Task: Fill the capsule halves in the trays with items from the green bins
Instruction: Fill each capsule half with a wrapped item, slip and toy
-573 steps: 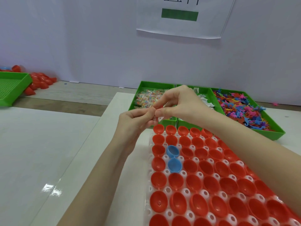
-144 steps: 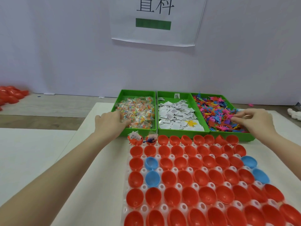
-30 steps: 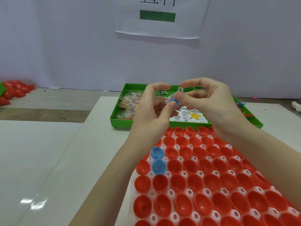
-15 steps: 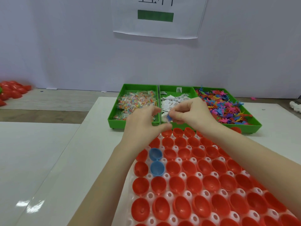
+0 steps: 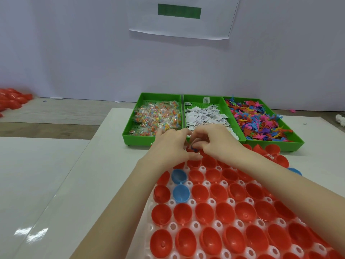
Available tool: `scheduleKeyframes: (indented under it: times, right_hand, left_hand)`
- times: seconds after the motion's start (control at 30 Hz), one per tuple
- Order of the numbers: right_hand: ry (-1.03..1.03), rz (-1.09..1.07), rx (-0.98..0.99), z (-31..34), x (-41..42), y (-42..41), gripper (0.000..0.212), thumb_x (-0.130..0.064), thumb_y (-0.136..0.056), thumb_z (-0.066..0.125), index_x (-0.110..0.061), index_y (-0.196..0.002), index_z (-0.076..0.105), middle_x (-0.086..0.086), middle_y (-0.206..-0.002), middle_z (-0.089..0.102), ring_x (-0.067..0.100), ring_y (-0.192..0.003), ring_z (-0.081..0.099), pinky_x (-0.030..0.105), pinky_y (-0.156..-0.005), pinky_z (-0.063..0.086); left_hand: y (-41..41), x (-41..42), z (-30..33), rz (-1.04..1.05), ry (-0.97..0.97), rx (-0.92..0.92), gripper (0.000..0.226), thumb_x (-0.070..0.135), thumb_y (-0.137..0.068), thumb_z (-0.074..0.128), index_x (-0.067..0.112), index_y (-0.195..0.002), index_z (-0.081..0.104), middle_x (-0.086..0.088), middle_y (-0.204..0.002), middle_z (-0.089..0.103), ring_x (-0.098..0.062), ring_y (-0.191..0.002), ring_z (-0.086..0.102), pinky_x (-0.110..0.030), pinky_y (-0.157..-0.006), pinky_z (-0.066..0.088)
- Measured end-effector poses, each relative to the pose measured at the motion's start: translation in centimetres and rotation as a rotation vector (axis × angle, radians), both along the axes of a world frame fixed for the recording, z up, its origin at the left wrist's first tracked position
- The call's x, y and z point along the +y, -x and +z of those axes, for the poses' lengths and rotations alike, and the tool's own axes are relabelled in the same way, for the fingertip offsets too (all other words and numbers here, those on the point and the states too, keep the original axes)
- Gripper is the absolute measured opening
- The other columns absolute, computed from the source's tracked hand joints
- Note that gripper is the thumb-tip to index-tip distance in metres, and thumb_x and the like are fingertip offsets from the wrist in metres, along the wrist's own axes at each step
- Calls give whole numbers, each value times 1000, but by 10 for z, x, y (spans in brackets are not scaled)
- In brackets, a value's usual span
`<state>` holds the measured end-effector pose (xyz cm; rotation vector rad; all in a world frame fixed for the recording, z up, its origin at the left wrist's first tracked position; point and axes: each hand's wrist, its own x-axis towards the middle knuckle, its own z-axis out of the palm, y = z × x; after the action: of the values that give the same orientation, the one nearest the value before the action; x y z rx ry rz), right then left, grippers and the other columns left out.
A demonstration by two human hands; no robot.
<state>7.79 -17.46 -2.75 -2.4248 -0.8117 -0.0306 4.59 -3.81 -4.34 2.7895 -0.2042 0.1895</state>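
Blue item [image 5: 194,147] between both hands' grip

A white paper sheet [image 5: 183,17] with a green bar is hanging on the pale wall [image 5: 74,49] at the far side. Over at far left, a heap of loose red shells [image 5: 13,99] is lying on the wooden floor strip [image 5: 65,116]. The white tabletop [image 5: 37,184] is catching glare at near left. Far right, a small white lump [image 5: 340,119] is sitting at the edge, too small to tell what it is.
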Motion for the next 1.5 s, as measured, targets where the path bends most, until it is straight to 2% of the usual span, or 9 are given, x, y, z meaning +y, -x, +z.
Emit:
scheduleKeyframes:
  times: [0.17,0.37,0.57,0.73,0.8,0.93,1.03,1.2,1.5]
  right_hand:
    - [274,75,-205,4,6,0,17,-6,-80,63,-10,-92,74,7,-82,52,24,-83,53,32,-66,41]
    - [413,146,34,26,10,-3,28,4,-77,58,-8,-98,72,14,-91,69,27,-85,65,43,-75,54]
    - [395,120,7,43,-5,2,34,-26,-76,72,-27,-109,64,-18,-87,58,6,-87,58,31,-77,51]
    - [102,4,-24,55,-36,-13,14,-29,-76,72,-33,-89,69,-24,-77,62,-4,-76,59,7,-60,43]
    - [-102,-137,-92,52,-57,-27,4,-28,-79,69,-31,-81,68,-17,-78,66,0,-73,60,13,-65,43]
    - [41,-503,-70,26,-107,-58,29,-26,-86,62,-10,-111,65,10,-117,64,26,-108,58,32,-88,42]
    - [208,-556,164,3,-133,-65,52,-34,-83,67,-8,-127,55,12,-134,52,29,-122,47,35,-98,37]
    - [-68,-617,105,-8,-149,-67,25,-16,-74,77,-4,-96,72,17,-103,68,23,-91,55,28,-73,35]
    - [-190,-721,-203,-2,-146,-67,27,-27,-79,72,-3,-90,74,16,-86,70,18,-77,53,27,-67,32]
  left_hand:
    - [2,1,-3,-7,2,-52,59,57,-76,63,21,-121,49,3,-105,62,-18,-106,51,-33,-80,17]
    - [3,2,0,-8,-10,-28,40,57,-76,62,25,-94,45,8,-86,53,-16,-93,50,-32,-77,16]
    - [1,1,0,-13,-12,-18,59,59,-77,60,25,-125,48,7,-104,64,-15,-105,52,-33,-82,17]
    - [5,4,7,-14,-15,-44,75,64,-71,62,26,-133,45,11,-121,59,-13,-118,46,-38,-95,20]
    - [10,10,13,3,139,-129,73,66,-67,61,27,-127,52,14,-117,59,-7,-110,48,-35,-96,21]
    - [8,39,19,190,509,-368,40,49,-86,52,18,-105,67,6,-99,65,-12,-92,58,-34,-86,44]
    - [-8,64,14,386,262,-210,37,37,-95,46,12,-118,62,-10,-121,62,-27,-112,54,-36,-91,41]
    - [-24,77,6,365,-108,59,33,45,-91,52,24,-111,66,-8,-116,64,-27,-107,57,-33,-87,42]
    - [-27,74,-10,455,331,-191,31,25,-83,69,12,-111,67,-5,-100,68,-23,-92,59,-35,-85,45]
